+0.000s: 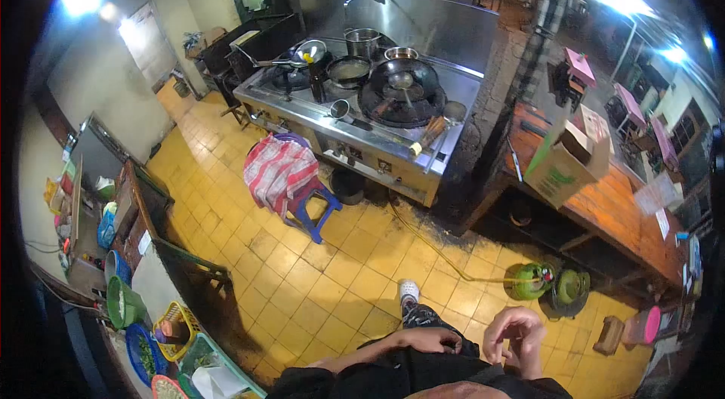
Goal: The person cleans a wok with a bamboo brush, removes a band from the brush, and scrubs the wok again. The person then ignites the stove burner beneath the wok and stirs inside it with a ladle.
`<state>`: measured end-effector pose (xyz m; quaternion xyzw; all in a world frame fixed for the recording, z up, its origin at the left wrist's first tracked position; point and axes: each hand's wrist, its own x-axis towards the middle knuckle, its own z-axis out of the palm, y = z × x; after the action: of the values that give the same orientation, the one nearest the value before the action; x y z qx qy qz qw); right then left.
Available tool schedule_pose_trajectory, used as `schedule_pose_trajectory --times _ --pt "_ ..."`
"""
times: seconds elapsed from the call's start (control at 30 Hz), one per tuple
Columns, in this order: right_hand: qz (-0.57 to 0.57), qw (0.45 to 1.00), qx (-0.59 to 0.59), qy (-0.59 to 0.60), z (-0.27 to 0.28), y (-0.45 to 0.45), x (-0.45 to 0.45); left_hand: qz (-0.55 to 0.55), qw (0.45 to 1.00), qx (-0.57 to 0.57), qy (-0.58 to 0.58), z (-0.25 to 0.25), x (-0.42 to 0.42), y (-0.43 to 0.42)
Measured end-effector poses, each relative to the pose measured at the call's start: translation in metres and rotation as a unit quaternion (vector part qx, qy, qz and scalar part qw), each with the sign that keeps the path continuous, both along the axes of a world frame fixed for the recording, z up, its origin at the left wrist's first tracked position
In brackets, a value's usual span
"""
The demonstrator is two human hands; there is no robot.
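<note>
At the bottom centre, my left and right hands are in front of my dark clothing, apart from each other. My right hand (513, 335) is raised at the right of my body, its fingers curled; whether it holds anything small I cannot make out. Against the front of my body lies my left hand (430, 340), the fingers bent and partly hidden. Neither touches the furniture. One light shoe (408, 291) shows on the yellow tiles ahead.
A steel stove (317, 121) with woks and pots stands ahead. Nearer is a blue stool (319, 214) with a red-striped cloth (279, 172). Green gas cylinders (529, 282) and a wooden counter (596, 180) are right; baskets (124, 301) stand left.
</note>
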<state>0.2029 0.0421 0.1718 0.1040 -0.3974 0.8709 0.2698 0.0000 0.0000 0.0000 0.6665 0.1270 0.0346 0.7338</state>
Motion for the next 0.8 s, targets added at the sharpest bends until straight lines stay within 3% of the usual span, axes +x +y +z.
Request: schedule_pose_trajectory --times 0.07,0.1,0.17,0.23,0.3,0.37,0.43,0.47,0.5,0.53,0.6,0.63,0.67,0.7,0.73,0.77,0.8 --pt "0.023 0.98 0.132 -0.145 0.027 0.022 0.011 0.04 0.999 0.017 -0.033 0.003 0.019 0.017" --pt "-0.063 0.984 0.08 -0.149 0.013 0.071 -0.061 0.042 0.999 -0.008 0.022 0.0 -0.07 0.064" --pt "-0.17 0.973 0.058 -0.142 0.028 0.127 -0.068 0.127 0.989 0.076 0.022 0.004 -0.064 0.125" --pt "-0.219 0.955 0.092 -0.18 0.024 0.188 -0.073 0.132 0.988 0.068 0.029 0.005 -0.075 0.186" --pt "-0.253 0.921 0.131 -0.265 0.003 0.254 -0.09 0.198 0.969 0.136 0.057 -0.007 -0.098 0.23" --pt "-0.317 0.862 0.07 -0.389 -0.015 0.314 -0.13 0.292 0.936 0.141 0.137 -0.021 -0.121 0.259" --pt "-0.351 0.831 0.097 -0.42 -0.045 0.381 -0.167 0.32 0.932 0.107 0.133 -0.022 -0.157 0.288" --pt "-0.372 0.815 0.119 -0.428 -0.064 0.416 -0.184 0.341 0.932 0.075 0.099 -0.052 -0.172 0.303" --pt "-0.394 0.795 0.143 -0.438 -0.085 0.451 -0.198 0.367 0.924 -0.015 0.107 -0.051 -0.192 0.315" --pt "-0.413 0.771 0.157 -0.458 -0.103 0.484 -0.212 0.422 0.904 -0.016 0.065 -0.061 -0.21 0.326" --pt "-0.48 0.716 0.206 -0.463 -0.154 0.547 -0.235 0.471 0.871 -0.052 0.128 -0.065 -0.253 0.353" --pt "-0.521 0.688 0.242 -0.443 -0.182 0.579 -0.244 0.474 0.866 0.039 0.155 -0.099 -0.277 0.369" --pt "-0.532 0.577 0.291 -0.547 -0.2 0.605 -0.25 0.5 0.847 -0.016 0.177 -0.071 -0.301 0.385" --pt "-0.493 0.599 0.274 -0.568 -0.207 0.624 -0.256 0.534 0.834 -0.011 0.137 -0.097 -0.321 0.399" --pt "-0.466 0.521 0.341 -0.628 -0.202 0.637 -0.267 0.51 0.842 -0.083 0.157 -0.068 -0.345 0.419" --pt "-0.492 0.525 0.339 -0.606 -0.236 0.659 -0.266 0.526 0.828 -0.118 0.155 -0.076 -0.364 0.437" --pt "-0.517 0.528 0.338 -0.583 -0.269 0.681 -0.265 0.541 0.813 -0.06 0.207 -0.069 -0.384 0.455"
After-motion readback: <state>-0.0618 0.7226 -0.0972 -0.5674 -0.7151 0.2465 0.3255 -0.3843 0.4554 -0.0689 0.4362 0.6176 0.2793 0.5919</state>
